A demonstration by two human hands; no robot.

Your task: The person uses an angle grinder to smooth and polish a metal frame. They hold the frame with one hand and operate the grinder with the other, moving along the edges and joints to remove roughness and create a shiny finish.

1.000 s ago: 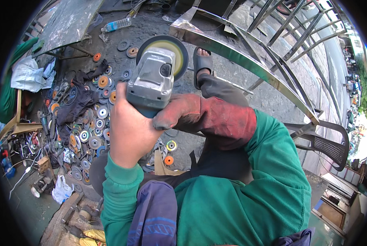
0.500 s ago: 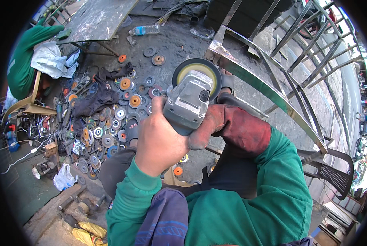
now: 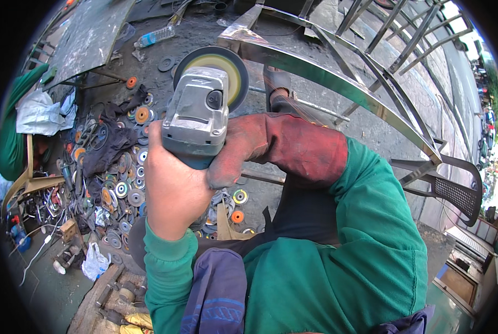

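Note:
An angle grinder [image 3: 196, 111] with a grey, scuffed gear head is gripped between both my hands. Bare, my left hand [image 3: 173, 189] is wrapped round its left side and back. My right hand [image 3: 240, 147], in a worn red work glove, closes on its right side. Beyond the gear head shows a wide disc [image 3: 236, 83] with a yellowish face and dark rim. The disc's edge lies close to the corner of a shiny metal frame [image 3: 315, 78]; whether they touch I cannot tell. Thin orange streaks like sparks show beside the frame, near my sandalled foot [image 3: 276, 80].
Many used grinding discs [image 3: 136, 197] lie heaped at left. A plastic bottle [image 3: 155, 37] lies beside a metal sheet table [image 3: 90, 39]. Another person in a green sleeve [image 3: 15, 139] sits at far left. A dark plastic chair [image 3: 455, 192] stands at right.
The grinder and both hands have moved left and slightly up in the picture, and the view has shifted. The disc now sits nearer the frame's corner, and orange streaks have appeared.

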